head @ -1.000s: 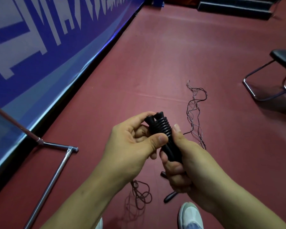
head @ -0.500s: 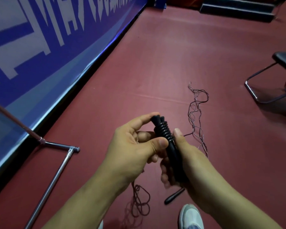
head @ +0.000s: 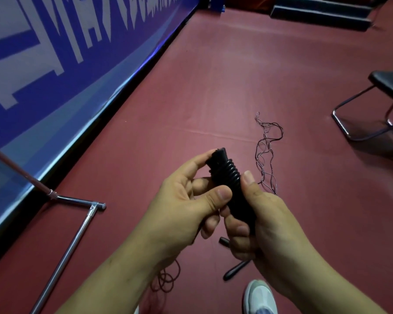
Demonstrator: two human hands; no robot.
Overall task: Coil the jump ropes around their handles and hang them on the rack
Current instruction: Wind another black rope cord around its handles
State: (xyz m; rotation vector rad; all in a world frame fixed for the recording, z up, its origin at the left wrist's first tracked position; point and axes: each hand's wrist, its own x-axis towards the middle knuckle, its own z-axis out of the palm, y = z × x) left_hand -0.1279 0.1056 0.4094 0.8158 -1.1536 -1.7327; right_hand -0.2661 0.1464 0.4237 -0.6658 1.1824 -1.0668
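A pair of black jump rope handles (head: 230, 177) with black rope coiled tightly around their upper part is held upright in front of me. My right hand (head: 256, 223) grips the lower part of the handles. My left hand (head: 186, 205) pinches them near the top, forefinger behind and thumb in front. Thin loose rope (head: 267, 152) lies tangled on the red floor beyond my hands, and more rope (head: 166, 278) lies below my left wrist. Another black handle (head: 234, 271) lies on the floor under my right hand. The metal rack's base (head: 77, 227) stands at the left.
A blue banner wall (head: 55, 64) runs along the left. A black chair with a metal frame (head: 377, 109) stands at the right. A dark step (head: 320, 14) is at the far end. My white shoe (head: 259, 298) shows at the bottom.
The handles have tilted and turned slightly in my hands, and my left forefinger has slid up to the top end. The coil stays wound.
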